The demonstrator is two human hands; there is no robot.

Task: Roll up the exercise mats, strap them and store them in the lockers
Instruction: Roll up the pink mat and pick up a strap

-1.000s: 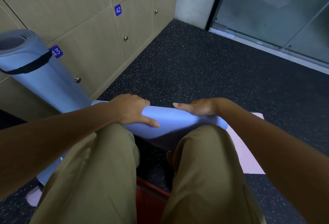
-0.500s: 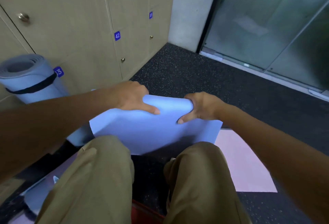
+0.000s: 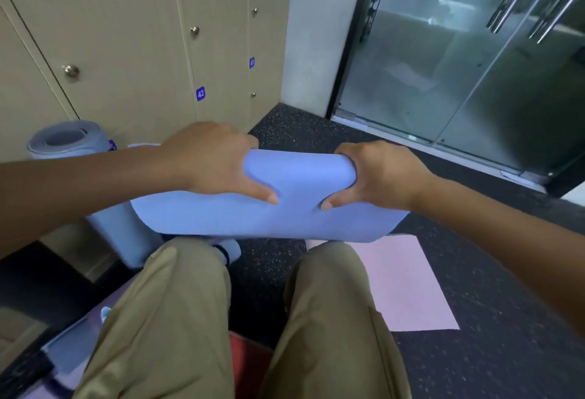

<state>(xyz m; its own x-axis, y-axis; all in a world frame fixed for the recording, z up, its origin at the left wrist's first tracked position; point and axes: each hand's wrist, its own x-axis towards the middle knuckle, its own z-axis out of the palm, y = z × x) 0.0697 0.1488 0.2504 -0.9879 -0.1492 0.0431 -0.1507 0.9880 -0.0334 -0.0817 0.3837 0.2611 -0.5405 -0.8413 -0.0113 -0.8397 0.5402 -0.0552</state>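
Note:
A blue exercise mat [image 3: 294, 202] is lifted above my knees, its far edge folded over. My left hand [image 3: 215, 164] grips that folded edge on the left, thumb pressed into the near face. My right hand [image 3: 376, 173] grips it on the right, thumb underneath the fold. A rolled blue mat [image 3: 66, 142] with a dark strap stands against the tan lockers [image 3: 126, 50] at the left. A pink mat [image 3: 402, 284] lies flat on the floor under my right leg.
Numbered locker doors 38 to 42 run along the left wall. A glass sliding door [image 3: 459, 66] closes the far right. The floor is dark speckled rubber [image 3: 490, 351]. A red object [image 3: 247, 354] sits between my legs, and another pale mat [image 3: 63, 357] lies at bottom left.
Both hands have lifted the blue mat's edge off the floor and curled round it. My view has tilted up, showing more of the lockers and the glass door.

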